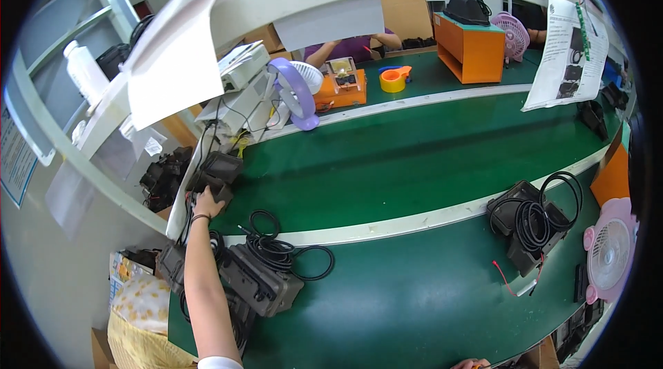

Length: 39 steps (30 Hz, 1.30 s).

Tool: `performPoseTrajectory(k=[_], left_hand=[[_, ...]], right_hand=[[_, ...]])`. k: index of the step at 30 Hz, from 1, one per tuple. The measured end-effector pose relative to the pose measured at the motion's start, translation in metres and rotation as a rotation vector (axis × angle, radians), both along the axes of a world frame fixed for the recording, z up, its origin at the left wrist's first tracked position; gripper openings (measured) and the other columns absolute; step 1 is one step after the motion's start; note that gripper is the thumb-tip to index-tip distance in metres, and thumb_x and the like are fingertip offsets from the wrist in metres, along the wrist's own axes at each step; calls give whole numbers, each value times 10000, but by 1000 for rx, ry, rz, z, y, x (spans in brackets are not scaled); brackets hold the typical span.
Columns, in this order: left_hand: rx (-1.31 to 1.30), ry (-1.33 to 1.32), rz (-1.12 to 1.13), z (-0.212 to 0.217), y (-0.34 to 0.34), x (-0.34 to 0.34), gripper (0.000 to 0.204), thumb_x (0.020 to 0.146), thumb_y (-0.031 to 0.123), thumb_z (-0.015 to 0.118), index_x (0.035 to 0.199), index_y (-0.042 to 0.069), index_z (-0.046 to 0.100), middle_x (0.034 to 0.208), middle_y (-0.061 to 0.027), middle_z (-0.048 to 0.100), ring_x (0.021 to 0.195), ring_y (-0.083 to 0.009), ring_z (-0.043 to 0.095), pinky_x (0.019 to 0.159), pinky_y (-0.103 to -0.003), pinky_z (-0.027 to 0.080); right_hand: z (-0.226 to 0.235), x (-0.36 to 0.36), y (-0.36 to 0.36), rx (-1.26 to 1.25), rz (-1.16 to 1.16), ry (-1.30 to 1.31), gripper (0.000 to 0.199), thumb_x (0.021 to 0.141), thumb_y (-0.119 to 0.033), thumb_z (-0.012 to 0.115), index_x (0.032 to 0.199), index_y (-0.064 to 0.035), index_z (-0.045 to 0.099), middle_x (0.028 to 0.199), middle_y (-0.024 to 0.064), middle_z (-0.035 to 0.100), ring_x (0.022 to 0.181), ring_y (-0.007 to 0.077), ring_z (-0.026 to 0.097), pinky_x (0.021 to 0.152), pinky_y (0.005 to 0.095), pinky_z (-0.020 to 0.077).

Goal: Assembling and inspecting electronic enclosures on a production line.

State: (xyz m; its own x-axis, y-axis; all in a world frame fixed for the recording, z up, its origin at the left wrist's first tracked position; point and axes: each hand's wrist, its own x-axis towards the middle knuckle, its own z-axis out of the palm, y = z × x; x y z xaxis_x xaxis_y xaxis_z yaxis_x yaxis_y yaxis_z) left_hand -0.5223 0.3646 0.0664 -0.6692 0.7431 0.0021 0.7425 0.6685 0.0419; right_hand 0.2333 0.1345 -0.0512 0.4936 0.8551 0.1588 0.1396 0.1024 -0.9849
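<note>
My left arm stretches to the far left, where my left hand [207, 202] has its fingers on a dark grey plastic case [219, 191]. Another dark case [222, 165] sits just beyond it. Below the hand, beside my forearm, lies a larger dark grey case [262, 282] with a coil of black cable [273, 248] on top. At the bottom edge only part of my right hand [469, 364] shows. Its fingers are curled around something with a bit of orange, mostly cut off by the frame.
A dark case with coiled black cable [530, 224] and a red wire lies at right, near a pink fan [611, 250]. A white rail [387, 229] divides my green bench from the green belt [414, 155]. Across it, a person works beside an orange box [469, 51].
</note>
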Motion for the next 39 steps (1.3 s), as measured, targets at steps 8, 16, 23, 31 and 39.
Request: performPoseTrajectory(k=[8,16,23,31,39], left_hand=[[-171,297,-67,-19,-1,0,278,869,223,636,1095,61,645,1161,-175,647,1238,-376,479,1022,-674,328],[380,130,-406,38,33,87,231,919,215,569,990,0,613,977,-259,653,957,-429,617,840,-503,488],[478,-39,-692,60,45,222,180,893,166,596,948,-3,621,960,-203,639,978,-379,600,867,-441,470],[714,27,-696,73,3,272,145,839,49,634,971,1,597,973,-198,624,1006,-399,556,904,-463,448],[673,34,-671,82,-43,270,143,863,94,624,976,7,609,977,-180,621,1019,-375,562,910,-438,445]], right_hand=[[1,-5,4,88,-55,37,104,995,-102,515,1026,-65,423,689,71,552,494,116,456,479,263,403],[7,-7,8,1,-24,51,168,989,-137,558,984,-72,403,690,46,524,518,130,502,459,254,407],[13,-6,12,11,73,61,154,995,-119,528,975,-75,382,695,41,462,521,149,475,493,280,409],[6,-8,17,79,60,14,132,1021,-126,477,979,-51,377,652,20,441,501,75,438,477,222,382],[11,-3,16,92,114,41,160,1017,-141,485,950,-36,385,592,38,461,499,109,468,473,245,371]])
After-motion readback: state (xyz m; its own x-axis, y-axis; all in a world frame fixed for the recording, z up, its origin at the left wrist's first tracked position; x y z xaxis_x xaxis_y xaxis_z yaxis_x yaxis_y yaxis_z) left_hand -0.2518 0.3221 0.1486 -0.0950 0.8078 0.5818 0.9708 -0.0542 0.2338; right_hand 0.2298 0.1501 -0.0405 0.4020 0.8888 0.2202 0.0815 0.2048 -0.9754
